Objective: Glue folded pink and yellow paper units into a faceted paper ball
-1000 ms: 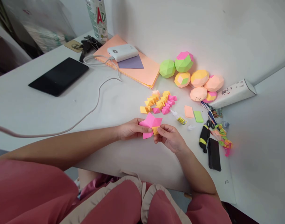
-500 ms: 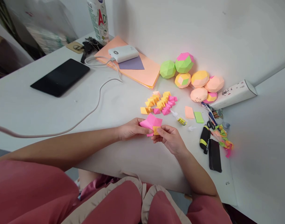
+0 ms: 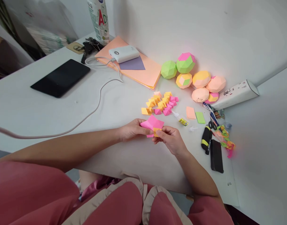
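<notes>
Above the near part of the table, a folded pink paper piece [image 3: 152, 121] is pinched by my left hand [image 3: 132, 130] at its left side. My right hand [image 3: 171, 138] closes on an orange folded paper unit [image 3: 157, 132] at the right, pressed against the pink paper. The thumbs are on top, and most fingertips are hidden beneath. Just beyond my hands lie rows of orange folded units [image 3: 158, 100] and pink folded units [image 3: 171, 106]. A small glue bottle [image 3: 181, 119] rests to the right of them, its nozzle pointing left.
Faceted paper balls [image 3: 201, 79] line the wall. Sticky-note pads [image 3: 190, 112], a black-and-yellow cutter [image 3: 206, 138], scissors [image 3: 212, 125] and a black phone-like object [image 3: 216, 156] lie right. A tablet [image 3: 61, 78], white cable [image 3: 99, 97], power bank [image 3: 124, 53] and peach paper [image 3: 148, 75] occupy the left and back.
The orange unit and my right fingers have shifted slightly left against the pink paper. My left hand keeps its hold almost unmoved.
</notes>
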The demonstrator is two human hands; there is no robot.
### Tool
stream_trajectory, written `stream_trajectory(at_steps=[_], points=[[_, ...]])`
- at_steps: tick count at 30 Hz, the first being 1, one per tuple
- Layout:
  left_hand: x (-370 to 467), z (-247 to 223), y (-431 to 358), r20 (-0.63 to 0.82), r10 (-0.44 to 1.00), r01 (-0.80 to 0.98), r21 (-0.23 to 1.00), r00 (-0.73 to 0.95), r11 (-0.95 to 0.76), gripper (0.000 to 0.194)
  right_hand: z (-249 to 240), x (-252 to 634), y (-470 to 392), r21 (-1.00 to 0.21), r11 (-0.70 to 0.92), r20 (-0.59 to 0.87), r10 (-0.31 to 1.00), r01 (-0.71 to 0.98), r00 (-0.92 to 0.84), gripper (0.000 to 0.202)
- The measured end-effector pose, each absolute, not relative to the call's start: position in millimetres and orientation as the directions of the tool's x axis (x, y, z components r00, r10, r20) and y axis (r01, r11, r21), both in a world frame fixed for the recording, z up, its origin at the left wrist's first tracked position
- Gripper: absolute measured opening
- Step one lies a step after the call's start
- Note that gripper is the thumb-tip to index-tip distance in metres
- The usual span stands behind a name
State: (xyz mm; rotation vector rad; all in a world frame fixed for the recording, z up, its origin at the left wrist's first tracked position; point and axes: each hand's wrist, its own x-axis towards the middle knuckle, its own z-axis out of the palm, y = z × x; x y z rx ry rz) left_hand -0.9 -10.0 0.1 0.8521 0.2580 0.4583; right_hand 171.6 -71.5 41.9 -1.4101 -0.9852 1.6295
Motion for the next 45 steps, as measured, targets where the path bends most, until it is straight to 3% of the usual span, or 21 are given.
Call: stream_trajectory(at_steps=[12,32,45], points=[[0,-2,-11,-0.042,0.507,-0.296,0.770,0.861,0.566,0.010,35,169,-72,-0.910,-0.395,-0.388,0.919,-0.125,-0.077,0.018],[0,2,-10,0.015,0.492,-0.299,0.809,0.871,0.506,0.013,31,170,-74,-0.960,-0.279,-0.279,0.957,0.007,-0.080,0.015],[-3,4,-11,0.006,0.474,-0.271,0.827,0.881,0.493,0.015,31,171,-75,-0.953,-0.297,-0.303,0.946,0.065,-0.117,0.016]])
